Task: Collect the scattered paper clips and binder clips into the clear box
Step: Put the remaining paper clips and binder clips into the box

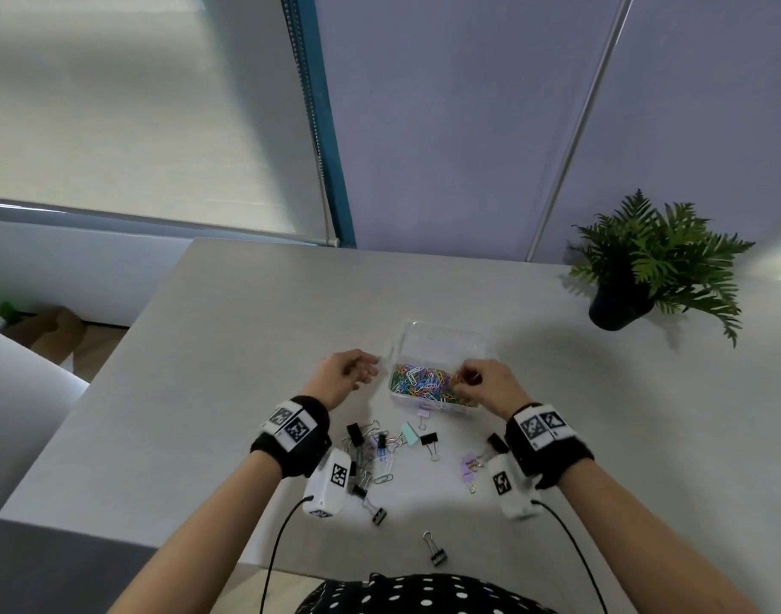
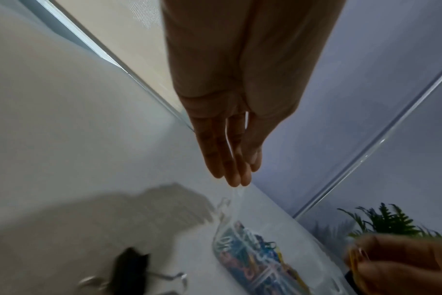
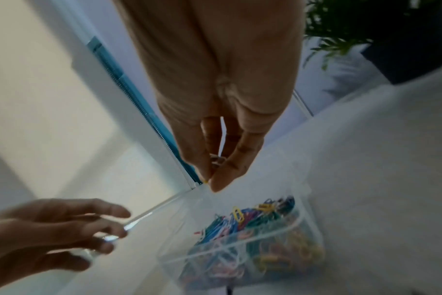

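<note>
The clear box holds a heap of coloured paper clips and stands mid-table with its lid lying open behind it. My right hand hovers over the box's right end and pinches a few paper clips between thumb and fingers. My left hand hangs just left of the box with relaxed fingers; a clear plastic edge lies at their tips, and contact cannot be told. Black binder clips, a mint one and purple ones lie scattered in front of the box.
A potted fern stands at the table's back right. More black binder clips lie close to the table's front edge. A window blind and a wall rise behind the table.
</note>
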Demonstrator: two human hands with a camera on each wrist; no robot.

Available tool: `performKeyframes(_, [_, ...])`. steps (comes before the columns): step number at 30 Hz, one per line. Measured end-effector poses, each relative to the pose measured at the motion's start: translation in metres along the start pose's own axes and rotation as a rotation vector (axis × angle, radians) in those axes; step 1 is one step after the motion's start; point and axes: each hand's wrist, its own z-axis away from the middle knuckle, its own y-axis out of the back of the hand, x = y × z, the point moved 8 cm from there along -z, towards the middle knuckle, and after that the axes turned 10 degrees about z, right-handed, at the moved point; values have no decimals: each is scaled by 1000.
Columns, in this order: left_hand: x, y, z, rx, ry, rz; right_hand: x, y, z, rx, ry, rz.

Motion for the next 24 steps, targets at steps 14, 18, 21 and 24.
performKeyframes(14, [-55,-25,76,-54,-54,-646,-69,-116,20,-216,521,656])
performKeyframes(18, [-58,-31,81,-54,-11,-763,-55,-128,27,-166,507,723])
performKeyframes(21, [-59,-28,82,-20,-15,-754,-38,-119,26,-137,443,601])
performKeyframes(24, [-56,-20,83,54,-62,-726,-18,-103,23,-93,339,509])
